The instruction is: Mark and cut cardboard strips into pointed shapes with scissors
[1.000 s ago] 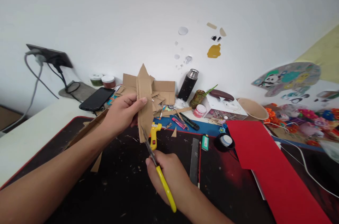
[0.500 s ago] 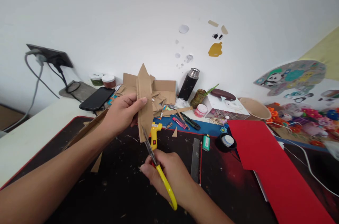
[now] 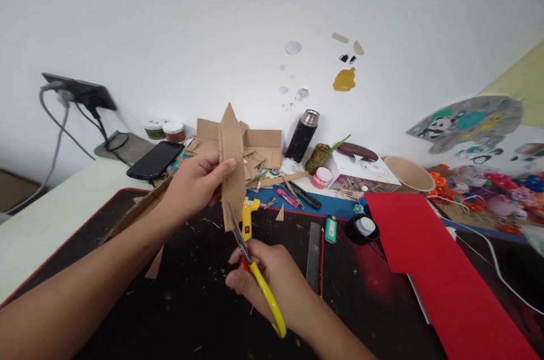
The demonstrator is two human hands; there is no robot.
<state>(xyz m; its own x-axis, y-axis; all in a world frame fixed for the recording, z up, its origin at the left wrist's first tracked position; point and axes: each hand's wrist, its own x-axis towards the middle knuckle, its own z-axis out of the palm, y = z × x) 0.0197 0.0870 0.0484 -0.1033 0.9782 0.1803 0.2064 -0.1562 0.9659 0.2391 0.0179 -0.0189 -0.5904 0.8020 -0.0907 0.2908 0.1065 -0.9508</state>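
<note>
Pinched between the thumb and fingers of my left hand [image 3: 199, 181] is a long cardboard strip [image 3: 232, 150] with a pointed top, held upright over the dark mat. My right hand [image 3: 272, 280] is wrapped round the yellow handles of a pair of scissors [image 3: 267, 295]. The scissor blades meet the strip's lower end, with one blade in front of the cardboard. Just behind the blades lies a yellow glue gun [image 3: 249, 215], partly covered by the strip and my right hand.
Cardboard scraps [image 3: 259, 161] lie piled against the wall beside a black thermos [image 3: 302, 136]. A ruler [image 3: 313, 255], a pencil [image 3: 322, 263] and a green lighter [image 3: 330, 229] are right of my right hand. Red sheet [image 3: 442, 269] covers the right side; a phone [image 3: 156, 160] lies left.
My left hand and the cardboard strip have barely moved. The fingers of my right hand have shifted slightly on the scissor handles, and the blades still touch the strip's lower end.
</note>
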